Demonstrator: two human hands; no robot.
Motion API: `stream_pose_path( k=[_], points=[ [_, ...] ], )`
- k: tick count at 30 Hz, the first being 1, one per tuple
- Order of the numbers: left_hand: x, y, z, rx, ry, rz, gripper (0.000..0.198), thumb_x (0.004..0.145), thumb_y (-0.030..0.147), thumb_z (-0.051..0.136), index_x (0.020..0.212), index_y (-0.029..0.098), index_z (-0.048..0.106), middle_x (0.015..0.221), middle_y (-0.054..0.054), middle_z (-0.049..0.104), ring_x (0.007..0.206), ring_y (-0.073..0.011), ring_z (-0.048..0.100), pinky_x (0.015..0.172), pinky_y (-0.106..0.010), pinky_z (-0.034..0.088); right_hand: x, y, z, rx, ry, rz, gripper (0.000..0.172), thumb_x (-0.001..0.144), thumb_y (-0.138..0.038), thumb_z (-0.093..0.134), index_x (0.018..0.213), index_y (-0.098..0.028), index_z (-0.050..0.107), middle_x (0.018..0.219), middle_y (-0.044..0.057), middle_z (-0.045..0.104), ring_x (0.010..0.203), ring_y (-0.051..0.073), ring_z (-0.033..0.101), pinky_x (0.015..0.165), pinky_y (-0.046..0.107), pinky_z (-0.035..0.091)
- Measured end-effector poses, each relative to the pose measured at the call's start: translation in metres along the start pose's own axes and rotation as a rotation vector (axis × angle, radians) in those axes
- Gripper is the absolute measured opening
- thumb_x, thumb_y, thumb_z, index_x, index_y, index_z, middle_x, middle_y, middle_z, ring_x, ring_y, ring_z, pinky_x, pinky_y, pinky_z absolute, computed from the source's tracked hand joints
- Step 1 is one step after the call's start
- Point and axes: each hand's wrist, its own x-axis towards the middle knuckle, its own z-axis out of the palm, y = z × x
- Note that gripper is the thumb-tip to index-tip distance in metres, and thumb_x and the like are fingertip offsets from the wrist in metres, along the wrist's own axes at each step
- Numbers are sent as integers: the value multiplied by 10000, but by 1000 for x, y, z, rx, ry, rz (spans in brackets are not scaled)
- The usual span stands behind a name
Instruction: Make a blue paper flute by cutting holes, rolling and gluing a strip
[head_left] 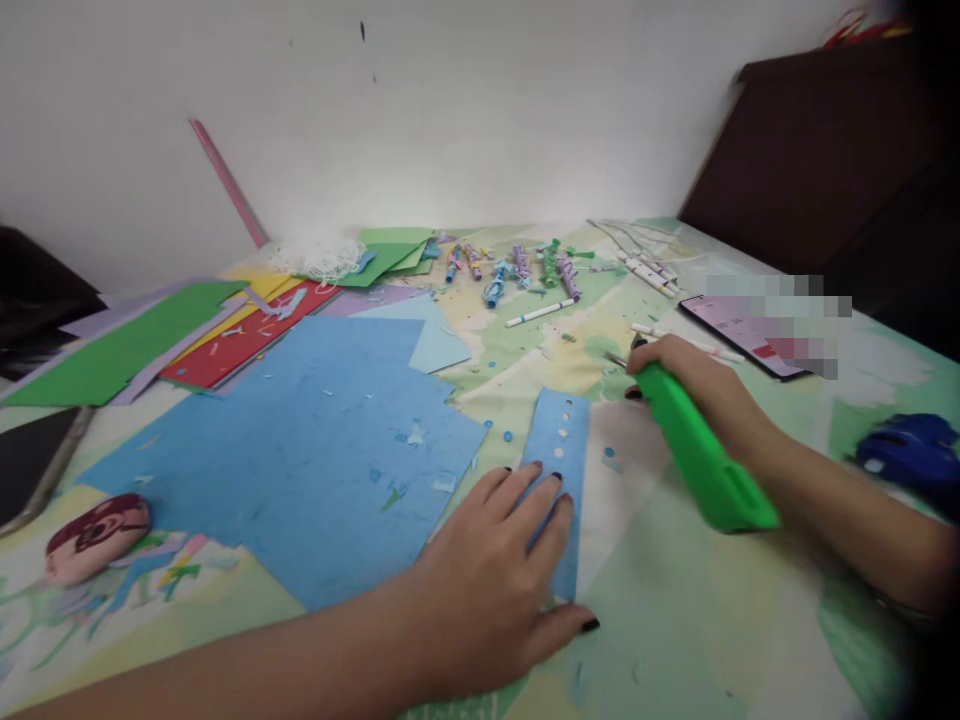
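My left hand lies with fingers spread on a blue paper strip, pressing it to the table. Several round holes run down the strip's upper part. To the right, my right hand is closed around a green utility knife, its blade end pointing away to the left, raised a little above the table. Left of my left hand lies a large blue paper sheet with an irregular right edge and small paper scraps on it.
Coloured sheets, including a red one and a green one, lie at left. Decorated paper rolls, markers and white string lie at the back. A phone and a blue hole punch-like object lie right.
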Motion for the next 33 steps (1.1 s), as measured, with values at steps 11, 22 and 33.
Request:
stream_pose_path(
  k=[11,22,33],
  points=[
    [-1,-4,12,75,130,26,480,796,321,441,1206,81,508,1261,-166,503,1207,-329,407,973,-455,384,-8,-42,5,599,-307,164,246,801,-292,554,1032,-207,560,943,56,628,812,174,597,668,253,478],
    [-1,-11,22,167,225,67,392,792,238,440,1143,104,552,1210,-130,556,1174,-276,459,971,-385,410,-1,-43,9,655,-409,210,262,724,-301,660,978,-236,661,971,47,666,908,204,615,790,318,506],
    [-1,-14,25,176,227,72,366,814,264,447,1131,113,552,1214,-115,557,1170,-266,463,981,-371,398,-15,-32,15,1029,-416,435,514,857,-379,497,1328,-217,368,561,-1,587,500,123,539,436,210,391]
  ],
)
